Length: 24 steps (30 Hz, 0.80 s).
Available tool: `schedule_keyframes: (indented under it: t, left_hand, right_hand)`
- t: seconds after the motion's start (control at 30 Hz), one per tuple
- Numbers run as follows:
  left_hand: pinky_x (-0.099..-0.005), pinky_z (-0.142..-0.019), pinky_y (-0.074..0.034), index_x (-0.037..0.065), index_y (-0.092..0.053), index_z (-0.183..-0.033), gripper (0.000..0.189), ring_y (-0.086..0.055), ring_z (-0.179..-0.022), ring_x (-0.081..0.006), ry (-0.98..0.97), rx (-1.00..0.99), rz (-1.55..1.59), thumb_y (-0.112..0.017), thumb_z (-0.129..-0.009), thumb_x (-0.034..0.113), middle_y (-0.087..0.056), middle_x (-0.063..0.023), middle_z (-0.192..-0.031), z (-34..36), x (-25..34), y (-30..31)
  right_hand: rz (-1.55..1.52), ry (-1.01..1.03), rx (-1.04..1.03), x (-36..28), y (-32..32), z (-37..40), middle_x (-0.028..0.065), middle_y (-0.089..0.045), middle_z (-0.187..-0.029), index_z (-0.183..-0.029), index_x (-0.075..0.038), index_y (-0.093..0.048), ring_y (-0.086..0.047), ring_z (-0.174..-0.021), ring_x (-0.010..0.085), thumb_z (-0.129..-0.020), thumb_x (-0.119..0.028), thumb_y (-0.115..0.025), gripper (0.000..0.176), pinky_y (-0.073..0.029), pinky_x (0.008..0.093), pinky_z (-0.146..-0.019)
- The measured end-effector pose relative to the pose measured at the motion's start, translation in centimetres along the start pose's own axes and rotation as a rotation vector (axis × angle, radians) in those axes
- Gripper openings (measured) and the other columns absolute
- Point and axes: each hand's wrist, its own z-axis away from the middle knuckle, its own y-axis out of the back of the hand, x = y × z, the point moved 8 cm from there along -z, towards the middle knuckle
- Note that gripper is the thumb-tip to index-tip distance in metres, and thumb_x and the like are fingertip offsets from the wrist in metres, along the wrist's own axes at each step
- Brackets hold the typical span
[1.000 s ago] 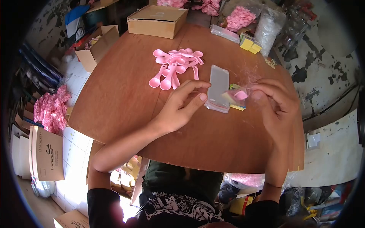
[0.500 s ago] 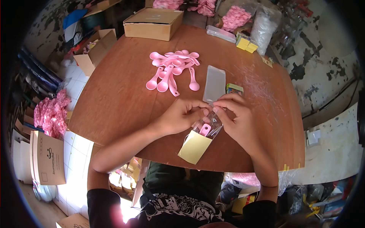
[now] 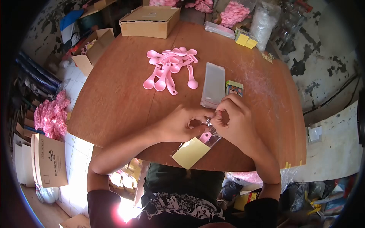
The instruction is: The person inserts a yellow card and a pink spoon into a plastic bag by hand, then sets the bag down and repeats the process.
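Note:
Near the table's front edge, my left hand point(image 3: 185, 123) and my right hand point(image 3: 236, 122) pinch the top of a clear plastic bag point(image 3: 216, 140), their fingertips almost meeting. A pale yellow card point(image 3: 191, 152) shows at the bag's lower end. The holed handle end of a pink measuring spoon point(image 3: 205, 137) sticks out above the card, inside the bag; the rest of it is hidden. Just beyond my fingers lies a stack of flat clear bags point(image 3: 213, 84). Beside it, close to my right hand, is a small green and yellow box point(image 3: 234, 88).
A pile of pink spoons point(image 3: 162, 78) lies on the brown table point(image 3: 114, 110). A cardboard box point(image 3: 150, 22) and small yellow boxes point(image 3: 246, 38) stand along the far side. Loose clear strands point(image 3: 260, 81) are scattered at right. A person point(image 3: 71, 24) is at far left.
My hands have come closer together, with fingers more tightly curled at the bag's top. The bag and card have shifted slightly down and left. The view has moved a little.

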Motion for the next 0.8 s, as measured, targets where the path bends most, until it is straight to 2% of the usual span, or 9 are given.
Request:
schedule_keyframes:
  t: [0.23, 0.3, 0.47, 0.5, 0.53, 0.6, 0.7, 0.77, 0.8]
  left_hand:
    - [-0.0229, -0.063, -0.053, 0.003, -0.061, -0.123, 0.038, -0.065, -0.076, -0.0061, -0.035, 0.016, 0.24, -0.067, -0.086, -0.001, -0.072, -0.0075, -0.087, 0.7, -0.3, -0.1]
    - [-0.0226, -0.071, -0.053, 0.0, -0.057, -0.127, 0.04, -0.065, -0.083, -0.0076, 0.005, 0.061, 0.25, -0.064, -0.088, -0.006, -0.071, -0.0065, -0.093, 0.9, -0.9, 0.1]
    - [-0.0215, -0.074, -0.051, -0.002, -0.057, -0.126, 0.037, -0.064, -0.09, -0.0083, 0.009, 0.159, 0.212, -0.064, -0.089, -0.004, -0.071, -0.008, -0.097, 0.3, -1.7, 0.4]
    - [-0.0222, -0.076, -0.05, -0.002, -0.057, -0.125, 0.036, -0.064, -0.091, -0.0084, 0.02, 0.165, 0.183, -0.064, -0.09, -0.002, -0.071, -0.0088, -0.099, 0.2, -2.0, 0.4]
    - [-0.0228, -0.078, -0.05, -0.002, -0.057, -0.125, 0.036, -0.064, -0.092, -0.0085, 0.028, 0.177, 0.153, -0.064, -0.09, 0.0, -0.071, -0.0095, -0.101, 0.1, -2.1, 0.7]
    - [-0.0236, -0.08, -0.05, -0.002, -0.057, -0.125, 0.035, -0.064, -0.092, -0.0083, 0.037, 0.179, 0.11, -0.064, -0.091, 0.002, -0.071, -0.0103, -0.101, 0.0, -1.9, 0.9]
    - [-0.0252, -0.082, -0.049, -0.003, -0.057, -0.125, 0.035, -0.063, -0.092, -0.0081, 0.062, 0.147, 0.077, -0.064, -0.091, 0.004, -0.072, -0.0113, -0.102, 0.0, -2.3, 0.4]
    - [-0.026, -0.083, -0.049, -0.003, -0.057, -0.125, 0.035, -0.063, -0.092, -0.0081, 0.048, 0.136, 0.084, -0.065, -0.091, 0.004, -0.072, -0.0115, -0.101, -0.2, -2.4, 0.2]
    - [-0.0262, -0.083, -0.05, -0.003, -0.057, -0.125, 0.036, -0.063, -0.092, -0.0079, 0.035, 0.14, 0.115, -0.065, -0.09, 0.004, -0.072, -0.0115, -0.1, -0.2, -2.4, 0.2]
  right_hand:
    - [-0.299, -0.394, 0.134, 2.9, 4.9, -0.2, 0.0044, -0.054, -0.076, -0.078, -0.005, -0.053, -0.054, -0.066, 0.0128, -0.074, 0.002, -0.061, 0.011, -0.044, 0.0263, -0.061]
    - [-0.719, -0.537, 0.28, 5.4, 7.7, -0.6, 0.0043, -0.055, -0.079, -0.081, -0.005, -0.054, -0.054, -0.068, 0.0127, -0.083, -0.007, -0.058, 0.005, -0.045, 0.0262, -0.064]
    - [-1.405, -0.358, 0.116, 13.0, 10.8, -0.5, 0.0057, -0.059, -0.088, -0.09, -0.003, -0.056, -0.057, -0.068, 0.0137, -0.092, -0.015, -0.055, 0.012, -0.049, 0.0274, -0.067]
    - [-1.007, -0.56, 0.183, 15.1, 10.3, 0.5, 0.0072, -0.062, -0.089, -0.098, -0.001, -0.06, -0.061, -0.071, 0.0162, -0.091, -0.013, -0.058, 0.014, -0.05, 0.0293, -0.069]
    - [-1.002, -0.55, 0.179, 14.9, 9.9, 1.2, 0.0072, -0.062, -0.089, -0.098, -0.001, -0.06, -0.061, -0.071, 0.0162, -0.091, -0.013, -0.058, 0.014, -0.05, 0.0293, -0.069]
    - [-0.37, -0.717, 0.076, 11.0, 6.7, 2.8, 0.0083, -0.064, -0.087, -0.101, -0.002, -0.065, -0.064, -0.074, 0.0169, -0.088, -0.009, -0.063, 0.015, -0.052, 0.031, -0.071]
    - [-0.184, -0.459, 0.052, 4.6, 5.2, 1.5, 0.0088, -0.065, -0.085, -0.098, -0.005, -0.069, -0.064, -0.076, 0.02, -0.082, -0.004, -0.069, 0.016, -0.052, 0.0327, -0.072]
    - [0.011, -0.052, -0.037, -0.2, 3.9, 0.5, 0.0063, -0.064, -0.085, -0.087, -0.007, -0.071, -0.063, -0.078, 0.0232, -0.077, -0.008, -0.074, 0.011, -0.051, 0.0349, -0.07]
    - [0.015, -0.057, -0.03, -0.6, 3.5, 0.5, 0.0063, -0.064, -0.085, -0.087, -0.007, -0.071, -0.063, -0.078, 0.0232, -0.077, -0.008, -0.074, 0.011, -0.051, 0.0349, -0.07]
